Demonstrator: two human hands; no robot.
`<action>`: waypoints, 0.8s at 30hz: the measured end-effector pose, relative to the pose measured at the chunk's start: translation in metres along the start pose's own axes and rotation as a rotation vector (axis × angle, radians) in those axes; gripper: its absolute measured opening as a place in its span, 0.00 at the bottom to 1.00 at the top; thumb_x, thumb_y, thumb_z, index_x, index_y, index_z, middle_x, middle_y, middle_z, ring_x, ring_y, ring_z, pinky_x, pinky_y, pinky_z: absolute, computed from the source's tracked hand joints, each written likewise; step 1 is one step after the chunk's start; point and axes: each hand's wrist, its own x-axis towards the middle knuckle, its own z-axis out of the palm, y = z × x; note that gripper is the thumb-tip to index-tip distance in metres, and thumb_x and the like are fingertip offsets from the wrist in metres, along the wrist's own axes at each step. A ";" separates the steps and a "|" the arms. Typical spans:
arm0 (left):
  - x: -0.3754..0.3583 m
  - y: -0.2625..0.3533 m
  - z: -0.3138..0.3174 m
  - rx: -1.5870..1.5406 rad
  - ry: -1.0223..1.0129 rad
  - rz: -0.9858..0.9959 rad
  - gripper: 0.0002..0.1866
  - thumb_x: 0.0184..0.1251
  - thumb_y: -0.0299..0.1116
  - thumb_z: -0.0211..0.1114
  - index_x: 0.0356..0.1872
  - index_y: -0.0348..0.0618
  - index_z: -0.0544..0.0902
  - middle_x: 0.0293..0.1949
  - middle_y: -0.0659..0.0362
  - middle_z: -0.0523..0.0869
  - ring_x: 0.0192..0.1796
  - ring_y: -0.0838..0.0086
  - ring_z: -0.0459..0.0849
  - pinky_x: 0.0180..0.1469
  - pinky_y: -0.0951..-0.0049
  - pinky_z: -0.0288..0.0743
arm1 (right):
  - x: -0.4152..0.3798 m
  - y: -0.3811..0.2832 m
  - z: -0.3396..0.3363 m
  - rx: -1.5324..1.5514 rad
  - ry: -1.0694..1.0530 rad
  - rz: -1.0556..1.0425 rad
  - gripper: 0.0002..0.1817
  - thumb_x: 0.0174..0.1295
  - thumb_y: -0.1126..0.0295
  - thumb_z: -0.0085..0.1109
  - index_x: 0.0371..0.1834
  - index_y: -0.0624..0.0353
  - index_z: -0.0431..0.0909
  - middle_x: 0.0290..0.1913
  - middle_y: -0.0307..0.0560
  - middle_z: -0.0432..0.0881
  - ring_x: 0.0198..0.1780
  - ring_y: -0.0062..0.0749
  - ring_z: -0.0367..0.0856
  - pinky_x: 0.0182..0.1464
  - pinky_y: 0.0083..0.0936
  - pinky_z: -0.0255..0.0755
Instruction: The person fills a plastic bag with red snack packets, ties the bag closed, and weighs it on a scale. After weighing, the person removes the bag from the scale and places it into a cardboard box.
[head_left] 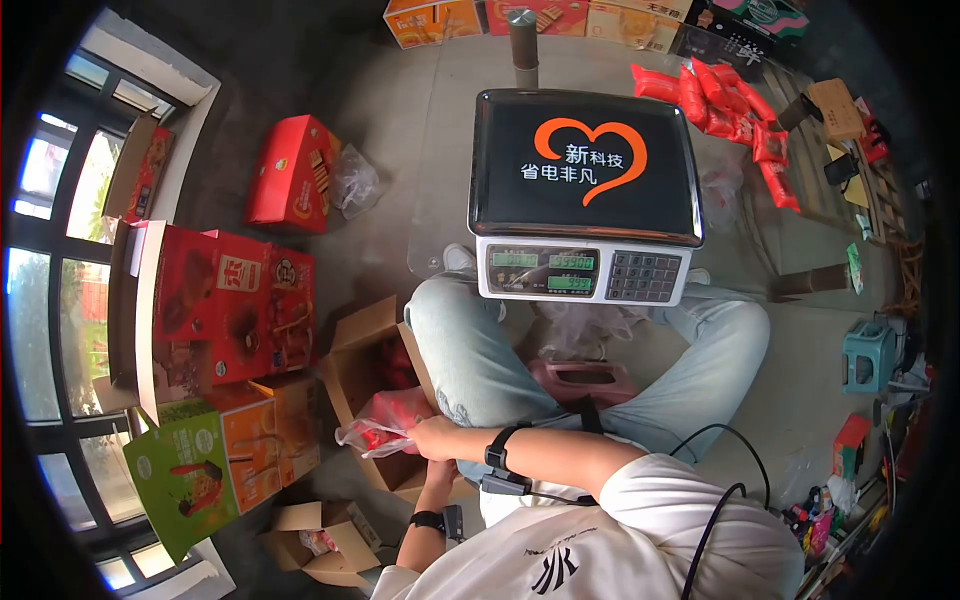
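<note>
My right hand [434, 438] reaches across to the left, its fingers closed on the edge of a clear plastic bag [387, 420] with red packets inside. The bag lies over the opening of a cardboard box [352, 345] beside my knee, and more red items show in the box. Just below my right hand is my left hand [440, 474], at the near side of the bag and box; its fingers are hidden. A black-topped digital scale [587, 165] with lit green displays stands on the glass table beyond my legs.
Red packets [700, 95] lie on the glass table [450, 130], right of the scale. Red gift boxes [215, 300], a green box [185, 480] and a small open carton [325, 540] stand at left. A pink stool [583, 380] sits between my legs, a teal stool [868, 355] far right.
</note>
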 end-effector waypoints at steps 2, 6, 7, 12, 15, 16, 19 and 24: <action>-0.026 0.026 0.020 0.103 -0.037 -0.106 0.20 0.74 0.45 0.55 0.58 0.43 0.76 0.50 0.60 0.83 0.52 0.72 0.83 0.49 0.67 0.80 | 0.002 0.001 0.001 -0.004 0.040 -0.013 0.11 0.58 0.69 0.51 0.39 0.60 0.81 0.40 0.62 0.84 0.43 0.55 0.85 0.44 0.48 0.78; 0.014 0.011 -0.003 0.206 -0.082 -0.021 0.19 0.74 0.44 0.56 0.56 0.42 0.77 0.48 0.60 0.84 0.50 0.73 0.83 0.48 0.69 0.80 | 0.007 -0.001 0.005 0.087 0.008 0.062 0.13 0.61 0.65 0.53 0.41 0.60 0.83 0.44 0.63 0.83 0.47 0.53 0.84 0.47 0.45 0.78; 0.024 0.005 -0.011 0.237 -0.089 0.005 0.18 0.74 0.43 0.57 0.56 0.42 0.77 0.48 0.60 0.84 0.49 0.73 0.83 0.48 0.69 0.80 | 0.008 0.001 0.007 0.100 0.033 0.064 0.13 0.62 0.65 0.53 0.41 0.60 0.83 0.42 0.64 0.83 0.47 0.54 0.84 0.47 0.45 0.78; 0.051 -0.019 -0.046 0.402 -0.123 0.100 0.17 0.73 0.41 0.58 0.54 0.41 0.79 0.45 0.59 0.84 0.47 0.73 0.84 0.47 0.70 0.79 | 0.010 0.005 0.016 0.131 0.133 0.065 0.13 0.62 0.65 0.52 0.42 0.60 0.82 0.38 0.64 0.84 0.46 0.55 0.84 0.48 0.47 0.78; 0.051 -0.025 -0.073 0.487 -0.125 0.147 0.16 0.73 0.40 0.59 0.53 0.41 0.80 0.44 0.59 0.85 0.45 0.73 0.84 0.47 0.71 0.79 | 0.007 0.003 0.007 0.124 0.158 0.021 0.13 0.63 0.64 0.52 0.42 0.60 0.81 0.37 0.64 0.84 0.44 0.55 0.85 0.46 0.49 0.76; 0.048 -0.025 -0.082 0.513 -0.125 0.148 0.15 0.73 0.39 0.60 0.52 0.40 0.80 0.43 0.59 0.85 0.45 0.73 0.84 0.47 0.71 0.79 | 0.005 0.003 0.004 0.114 0.171 -0.006 0.13 0.64 0.64 0.52 0.41 0.61 0.81 0.37 0.64 0.84 0.42 0.54 0.85 0.45 0.50 0.76; 0.005 0.016 -0.078 0.494 0.022 0.046 0.11 0.69 0.36 0.65 0.42 0.39 0.84 0.32 0.64 0.85 0.29 0.81 0.79 0.34 0.79 0.73 | 0.004 0.003 -0.001 0.193 0.166 -0.037 0.14 0.65 0.62 0.52 0.40 0.63 0.79 0.36 0.63 0.84 0.40 0.55 0.85 0.44 0.51 0.75; -0.040 0.052 -0.096 0.504 0.092 0.094 0.09 0.70 0.36 0.64 0.37 0.41 0.82 0.29 0.66 0.82 0.27 0.82 0.77 0.33 0.80 0.72 | 0.001 0.002 0.002 0.337 0.178 -0.001 0.14 0.67 0.63 0.49 0.43 0.65 0.72 0.34 0.63 0.83 0.39 0.58 0.84 0.42 0.51 0.75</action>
